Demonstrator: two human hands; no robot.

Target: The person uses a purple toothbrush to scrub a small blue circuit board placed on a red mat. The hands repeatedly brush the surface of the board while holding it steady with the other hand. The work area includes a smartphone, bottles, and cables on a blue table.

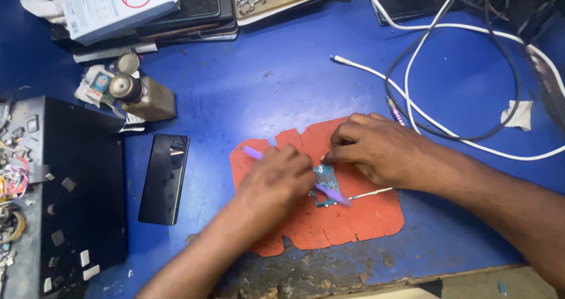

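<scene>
The blue worktable (282,69) fills the view, its near edge worn and dirty and its far corners cut off by the frame. One black box (76,193) stands at the left, partly out of view, with small pale scraps stuck on its top and tangled wires beside it that are hard to make out. One ragged orange mat (365,216) lies in the middle, much of it hidden under the hands. Two cables loop at the right, one white cable (447,131) and one dark cable (512,81), both running out of frame. One black phone (165,178) lies flat between the box and the mat.

The left hand (273,184) is curled closed around a purple tool (329,193), whose tip blurs over the board. The right hand (371,149) is bent, fingertips pressed down on the far edge of one small circuit board (326,178), which lies on the mat between both hands, partly covered. One thin metal strip (371,193) lies just beside the board. One brown bottle (144,96) stands near the box.
</scene>
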